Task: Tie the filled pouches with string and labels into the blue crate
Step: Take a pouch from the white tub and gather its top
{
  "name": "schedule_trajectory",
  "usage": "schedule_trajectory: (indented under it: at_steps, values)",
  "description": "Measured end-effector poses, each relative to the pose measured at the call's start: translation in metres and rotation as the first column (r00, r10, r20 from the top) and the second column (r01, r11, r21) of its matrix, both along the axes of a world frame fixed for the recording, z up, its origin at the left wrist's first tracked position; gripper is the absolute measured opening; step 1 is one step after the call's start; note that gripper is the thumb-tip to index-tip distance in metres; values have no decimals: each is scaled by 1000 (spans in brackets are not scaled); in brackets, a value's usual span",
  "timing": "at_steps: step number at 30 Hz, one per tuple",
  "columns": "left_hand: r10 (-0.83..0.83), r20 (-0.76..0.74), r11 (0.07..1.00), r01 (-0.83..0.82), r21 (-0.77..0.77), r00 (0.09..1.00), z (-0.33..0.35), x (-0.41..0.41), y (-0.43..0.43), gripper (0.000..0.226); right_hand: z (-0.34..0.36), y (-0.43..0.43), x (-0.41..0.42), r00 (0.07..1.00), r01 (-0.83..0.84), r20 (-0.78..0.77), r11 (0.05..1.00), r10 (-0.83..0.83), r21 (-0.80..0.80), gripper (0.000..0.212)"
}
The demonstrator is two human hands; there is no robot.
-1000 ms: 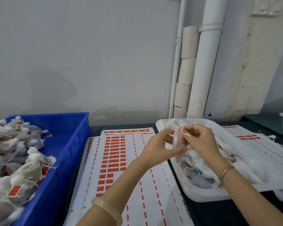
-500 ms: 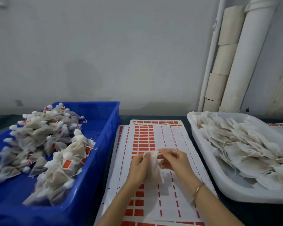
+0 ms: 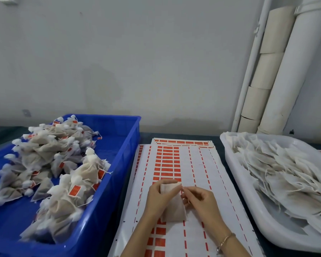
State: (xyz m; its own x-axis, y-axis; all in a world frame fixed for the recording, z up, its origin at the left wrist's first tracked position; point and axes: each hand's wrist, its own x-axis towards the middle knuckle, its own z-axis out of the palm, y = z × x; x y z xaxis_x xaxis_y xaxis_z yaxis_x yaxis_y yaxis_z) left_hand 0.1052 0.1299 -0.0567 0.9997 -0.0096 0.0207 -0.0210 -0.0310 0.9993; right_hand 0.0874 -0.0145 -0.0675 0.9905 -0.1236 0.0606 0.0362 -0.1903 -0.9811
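Observation:
A filled white pouch (image 3: pixel 171 203) stands on the label sheet (image 3: pixel 196 175), which carries rows of red labels. My left hand (image 3: pixel 160 198) grips the pouch from its left side. Beside it, my right hand (image 3: pixel 199 198) pinches the pouch's string at the top right corner. At the left, the blue crate (image 3: pixel 107 184) holds several tied pouches with red labels (image 3: pixel 63 171). The white tray (image 3: pixel 248 204) at the right is piled with untied pouches (image 3: pixel 285 173).
Further label sheets (image 3: pixel 182 141) lie stacked under the top one. White pipes (image 3: pixel 289 75) and cardboard tubes (image 3: pixel 265 75) stand against the wall behind the tray. The dark table (image 3: pixel 174 135) ends at a grey wall.
Both hands lifted a pouch out of the white tray and brought it left and down onto the label sheet. The view swung left and down, bringing the blue crate fully in.

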Motion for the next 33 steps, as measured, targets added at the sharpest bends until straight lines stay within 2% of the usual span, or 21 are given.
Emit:
schedule_trajectory:
  at_steps: [2, 5, 7, 12, 21, 23, 26, 30, 33]
  values:
    - [23, 14, 999, -23, 23, 1000, -5, -1, -1, 13, -3, 0, 1, 1000, -5, 13, 1000, 5, -5, 11]
    - [107, 77, 977, -119, 179, 991, -11, -4, -2, 20, -6, -1, 0, 999, -29, 38, 999, 30, -28, 13]
    - [98, 104, 970, -118, 214, 990, -13, -4, -3, 18, -7, -2, -1, 998, -40, 51, 999, 42, -36, 14]
    - [82, 150, 969, -114, 217, 985, -12, -6, -3, 11, -4, -1, -4, 996, -49, 73, 999, 49, -9, 11]
    - [51, 137, 977, -78, 200, 989, -12, -9, -4, 4, -1, -1, -6, 995, -15, 98, 1000, 16, -19, 9]
    - [34, 125, 983, -56, 176, 992, -11, -9, -4, 2, -1, -1, -6, 995, -5, 100, 999, 9, -42, 8]
    - [-16, 104, 998, 10, 62, 994, -8, -10, -4, 2, 0, 0, -6, 994, 2, 105, 997, 5, -73, 7]
    - [-54, 107, 997, 60, -50, 993, -4, -14, -5, 17, 2, -1, -8, 993, 18, 115, 997, -9, -73, 6]
    - [-64, 110, 990, 77, -119, 992, -5, -13, -5, 26, 3, -4, -10, 990, 80, 114, 997, -78, -13, 3]
